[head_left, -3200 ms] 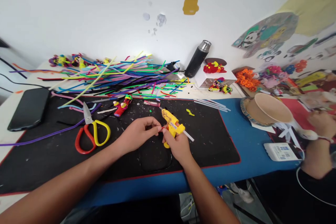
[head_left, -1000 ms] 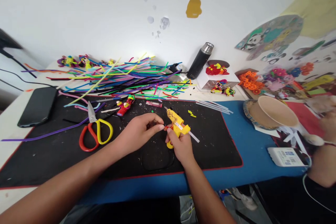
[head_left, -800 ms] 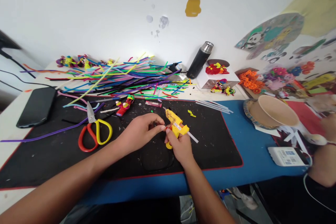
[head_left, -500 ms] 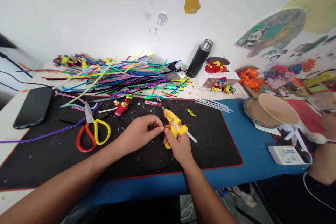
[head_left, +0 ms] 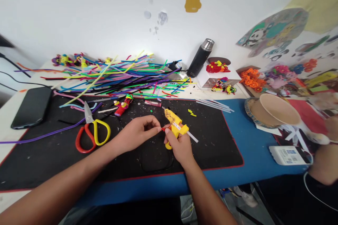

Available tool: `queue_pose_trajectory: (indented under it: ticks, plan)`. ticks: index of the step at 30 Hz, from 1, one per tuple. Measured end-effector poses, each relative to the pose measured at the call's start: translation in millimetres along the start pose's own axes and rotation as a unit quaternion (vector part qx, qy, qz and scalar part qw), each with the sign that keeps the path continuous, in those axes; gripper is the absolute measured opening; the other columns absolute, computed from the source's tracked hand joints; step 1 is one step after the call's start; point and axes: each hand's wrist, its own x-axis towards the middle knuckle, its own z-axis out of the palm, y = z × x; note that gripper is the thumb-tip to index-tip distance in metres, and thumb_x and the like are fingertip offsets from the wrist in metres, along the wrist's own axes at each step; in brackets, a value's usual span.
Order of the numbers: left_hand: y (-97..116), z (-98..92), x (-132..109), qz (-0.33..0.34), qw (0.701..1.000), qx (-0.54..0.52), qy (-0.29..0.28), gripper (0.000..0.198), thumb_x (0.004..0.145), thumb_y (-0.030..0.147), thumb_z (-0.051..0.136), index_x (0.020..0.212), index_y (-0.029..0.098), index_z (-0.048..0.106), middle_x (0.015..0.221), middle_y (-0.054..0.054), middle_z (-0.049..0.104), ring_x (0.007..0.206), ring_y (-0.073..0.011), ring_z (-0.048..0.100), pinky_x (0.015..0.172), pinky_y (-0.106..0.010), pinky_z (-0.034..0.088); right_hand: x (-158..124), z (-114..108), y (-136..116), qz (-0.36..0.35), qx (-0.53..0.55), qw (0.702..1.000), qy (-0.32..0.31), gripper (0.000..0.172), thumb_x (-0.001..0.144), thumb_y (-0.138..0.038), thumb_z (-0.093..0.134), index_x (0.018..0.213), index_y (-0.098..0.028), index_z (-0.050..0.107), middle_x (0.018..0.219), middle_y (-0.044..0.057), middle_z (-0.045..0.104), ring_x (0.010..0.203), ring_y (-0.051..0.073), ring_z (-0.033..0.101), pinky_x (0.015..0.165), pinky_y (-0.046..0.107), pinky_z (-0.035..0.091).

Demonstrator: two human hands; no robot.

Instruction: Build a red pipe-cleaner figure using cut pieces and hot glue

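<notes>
Over the black mat (head_left: 211,147), the right hand (head_left: 181,144) clasped a yellow glue gun (head_left: 174,120), its length slanting, nozzle aimed far-left. The left hand (head_left: 136,133), fingertips pinched on a red piece (head_left: 163,129), had drawn slightly away

The slender left forearm (head_left: 79,172) and right forearm (head_left: 203,186) are seen bare, as are the left hand (head_left: 136,133) and right hand (head_left: 181,146) with their slim fingers (head_left: 151,119). Plain black clothing (head_left: 142,214) is worn at the lap; its cut cannot be made out.
</notes>
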Motion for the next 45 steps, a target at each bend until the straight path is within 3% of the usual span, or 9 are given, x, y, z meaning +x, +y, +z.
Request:
queue_pose_trajectory:
  ticks: [8,17,27,32,35,40,45]
  plan:
    - [-2.7,3.2,6.1,0.016,1.000,-0.017,-0.004,0.022,0.095,0.041,0.066,0.091,0.020,0.071,0.081,0.001,0.067,0.074,-0.0160,0.056,0.070,-0.028,0.043,-0.1,0.7,-0.1,0.027,0.003,1.000,0.003,0.025,0.085,-0.045,0.071,0.089,-0.020,0.068,0.058,-0.003,0.064,0.051,0.015,0.060,0.053,0.026,0.052]
    - [-1.4,4.5,9.5,-0.005,0.995,-0.094,-0.028,0.030,0.092,0.047,0.072,0.099,0.018,0.072,0.091,-0.002,0.072,0.083,-0.0180,0.062,0.078,-0.030,0.047,0.2,0.0,-5.2,0.020,0.007,1.000,0.009,0.024,0.085,-0.044,0.069,0.085,-0.021,0.065,0.057,-0.003,0.061,0.051,0.015,0.057,0.053,0.026,0.051]
    - [-0.3,8.4,12.4,-0.006,0.994,-0.107,-0.029,0.025,0.091,0.043,0.072,0.095,0.019,0.071,0.091,-0.002,0.075,0.087,-0.0197,0.067,0.083,-0.032,0.051,-0.3,-0.1,-4.6,0.022,-0.001,1.000,0.011,0.026,0.085,-0.046,0.069,0.078,-0.021,0.063,0.057,-0.002,0.061,0.052,0.015,0.058,0.053,0.026,0.051]
    - [3.4,8.1,12.5,-0.006,0.995,-0.102,-0.017,0.026,0.089,0.044,0.074,0.090,0.019,0.072,0.086,-0.001,0.072,0.082,-0.0184,0.064,0.080,-0.031,0.050,-0.9,0.8,-5.9,0.027,0.007,1.000,0.010,0.027,0.085,-0.047,0.070,0.084,-0.020,0.066,0.056,-0.003,0.061,0.050,0.014,0.055,0.052,0.026,0.050]
    - [4.6,6.5,11.3,-0.022,0.993,-0.117,0.002,0.025,0.086,0.044,0.077,0.088,0.019,0.073,0.081,0.000,0.069,0.071,-0.0150,0.058,0.069,-0.027,0.046,-1.2,1.1,-6.9,0.026,0.010,1.000,0.014,0.029,0.086,-0.048,0.070,0.092,-0.019,0.069,0.056,-0.003,0.061,0.049,0.014,0.054,0.051,0.025,0.048]
    - [8.0,1.8,12.1,-0.060,0.954,-0.287,0.064,0.029,0.080,0.041,0.084,0.085,0.016,0.071,0.072,0.001,0.063,0.052,-0.0083,0.043,0.048,-0.023,0.027,-1.4,-0.7,-2.5,0.001,0.014,1.000,0.021,0.038,0.092,-0.055,0.069,0.097,-0.018,0.075,0.056,-0.002,0.062,0.049,0.014,0.053,0.051,0.024,0.046]
    - [14.2,-3.7,17.8,-0.070,0.880,-0.459,0.104,0.031,0.076,0.035,0.089,0.081,0.015,0.066,0.071,0.003,0.056,0.050,-0.0056,0.042,0.043,-0.019,0.024,-0.7,-0.1,6.2,-0.025,0.039,0.998,0.047,0.049,0.094,-0.065,0.067,0.096,-0.017,0.077,0.055,-0.001,0.061,0.049,0.013,0.051,0.050,0.024,0.042]
